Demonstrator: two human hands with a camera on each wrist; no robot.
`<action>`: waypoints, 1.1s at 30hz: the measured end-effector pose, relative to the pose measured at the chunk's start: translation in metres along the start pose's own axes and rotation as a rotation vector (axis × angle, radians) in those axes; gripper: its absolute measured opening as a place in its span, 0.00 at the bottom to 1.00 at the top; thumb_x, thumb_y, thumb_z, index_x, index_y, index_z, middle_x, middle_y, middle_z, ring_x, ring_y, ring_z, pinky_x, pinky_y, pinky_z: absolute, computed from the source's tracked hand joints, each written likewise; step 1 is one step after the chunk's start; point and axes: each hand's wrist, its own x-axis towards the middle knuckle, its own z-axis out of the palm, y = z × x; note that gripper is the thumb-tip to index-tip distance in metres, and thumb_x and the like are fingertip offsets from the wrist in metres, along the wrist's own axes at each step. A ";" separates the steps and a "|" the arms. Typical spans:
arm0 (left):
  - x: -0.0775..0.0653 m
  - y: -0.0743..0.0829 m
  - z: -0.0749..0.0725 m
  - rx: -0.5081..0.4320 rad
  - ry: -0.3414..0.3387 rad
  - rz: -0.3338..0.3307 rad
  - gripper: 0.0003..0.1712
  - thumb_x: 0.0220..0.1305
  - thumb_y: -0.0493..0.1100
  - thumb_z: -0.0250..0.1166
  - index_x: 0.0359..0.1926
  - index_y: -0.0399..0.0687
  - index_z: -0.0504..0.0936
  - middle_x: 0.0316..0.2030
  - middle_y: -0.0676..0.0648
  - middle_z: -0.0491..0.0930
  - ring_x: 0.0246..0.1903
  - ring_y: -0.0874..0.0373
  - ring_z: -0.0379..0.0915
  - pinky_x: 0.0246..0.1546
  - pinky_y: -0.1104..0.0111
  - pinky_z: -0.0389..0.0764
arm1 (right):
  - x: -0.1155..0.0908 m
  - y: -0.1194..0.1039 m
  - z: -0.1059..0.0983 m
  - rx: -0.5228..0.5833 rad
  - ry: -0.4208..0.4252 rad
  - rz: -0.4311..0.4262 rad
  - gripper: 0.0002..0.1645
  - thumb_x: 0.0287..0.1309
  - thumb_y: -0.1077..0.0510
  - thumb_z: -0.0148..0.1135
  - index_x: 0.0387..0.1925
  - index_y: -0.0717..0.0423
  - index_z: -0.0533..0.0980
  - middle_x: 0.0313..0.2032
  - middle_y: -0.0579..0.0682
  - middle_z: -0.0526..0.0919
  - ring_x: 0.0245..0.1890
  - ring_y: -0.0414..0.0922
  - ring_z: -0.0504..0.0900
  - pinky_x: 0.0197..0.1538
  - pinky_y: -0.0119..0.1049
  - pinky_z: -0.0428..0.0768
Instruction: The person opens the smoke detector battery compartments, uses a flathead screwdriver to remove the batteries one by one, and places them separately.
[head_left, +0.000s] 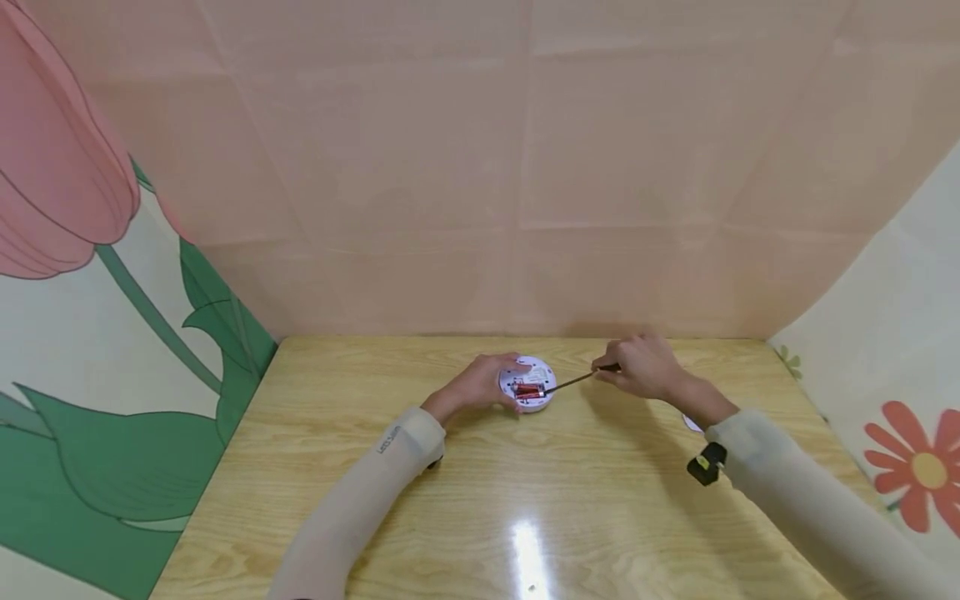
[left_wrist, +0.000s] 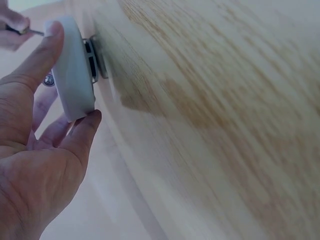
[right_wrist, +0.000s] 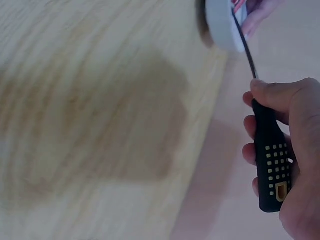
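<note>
A round white device (head_left: 536,368) stands near the table's far edge, its open battery compartment facing up with red batteries (head_left: 528,390) inside. My left hand (head_left: 480,381) grips its rim from the left, thumb on the near side. In the left wrist view, the white casing (left_wrist: 72,75) has a dark, metallic-looking fitting (left_wrist: 93,57) on its underside. With my right hand (head_left: 641,367) I hold a screwdriver (right_wrist: 270,150) by its black, yellow-dotted handle. Its thin shaft slants down left, and the tip meets the right end of the battery compartment. Exact tip contact is too small to tell.
A small white flat piece (head_left: 692,423) lies on the wooden table (head_left: 600,517) beneath my right forearm, partly hidden. A pinkish cloth wall (head_left: 517,208) rises right behind the table. Flower-printed sheets (head_left: 930,350) flank both sides.
</note>
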 end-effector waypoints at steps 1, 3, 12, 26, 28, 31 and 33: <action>0.000 0.000 0.000 0.000 -0.002 0.001 0.46 0.50 0.48 0.87 0.71 0.51 0.80 0.77 0.41 0.68 0.77 0.44 0.62 0.81 0.44 0.51 | -0.002 0.001 0.003 0.025 -0.014 0.026 0.08 0.56 0.50 0.81 0.39 0.44 0.93 0.29 0.42 0.88 0.17 0.30 0.63 0.18 0.28 0.52; 0.000 0.000 0.000 0.001 -0.004 0.001 0.46 0.50 0.48 0.87 0.71 0.52 0.80 0.77 0.41 0.68 0.77 0.44 0.62 0.81 0.45 0.52 | -0.007 0.000 0.006 0.083 -0.046 0.074 0.07 0.60 0.50 0.78 0.40 0.44 0.93 0.31 0.42 0.89 0.18 0.30 0.65 0.19 0.28 0.55; -0.003 0.002 -0.002 -0.030 -0.012 -0.008 0.46 0.50 0.46 0.87 0.71 0.51 0.80 0.77 0.41 0.67 0.78 0.43 0.60 0.81 0.47 0.53 | -0.022 0.004 0.025 0.255 -0.101 0.233 0.08 0.67 0.50 0.73 0.44 0.44 0.92 0.35 0.42 0.89 0.21 0.34 0.68 0.21 0.30 0.62; -0.001 0.001 -0.002 -0.011 -0.015 -0.030 0.46 0.51 0.49 0.86 0.72 0.53 0.79 0.77 0.42 0.67 0.78 0.45 0.60 0.81 0.46 0.51 | -0.038 0.010 0.056 0.515 -0.040 0.346 0.10 0.67 0.53 0.74 0.47 0.50 0.91 0.35 0.42 0.90 0.26 0.35 0.75 0.29 0.32 0.71; -0.001 0.001 -0.002 -0.009 -0.015 -0.030 0.46 0.51 0.49 0.86 0.72 0.53 0.79 0.77 0.42 0.67 0.78 0.45 0.60 0.81 0.47 0.51 | -0.039 0.010 0.059 0.544 -0.033 0.349 0.10 0.66 0.54 0.74 0.47 0.51 0.91 0.35 0.43 0.90 0.27 0.35 0.76 0.30 0.32 0.73; -0.001 0.001 -0.002 -0.016 -0.013 -0.022 0.46 0.51 0.48 0.86 0.71 0.52 0.79 0.77 0.42 0.67 0.78 0.45 0.60 0.81 0.47 0.52 | -0.041 0.010 0.063 0.586 -0.028 0.350 0.11 0.66 0.55 0.74 0.47 0.53 0.91 0.34 0.44 0.90 0.28 0.35 0.77 0.31 0.32 0.74; -0.002 0.000 -0.002 -0.025 -0.014 -0.020 0.46 0.51 0.48 0.86 0.71 0.51 0.79 0.77 0.41 0.66 0.78 0.44 0.60 0.81 0.47 0.52 | -0.041 0.010 0.065 0.618 -0.031 0.361 0.12 0.66 0.55 0.74 0.48 0.54 0.91 0.34 0.44 0.90 0.27 0.36 0.76 0.30 0.31 0.73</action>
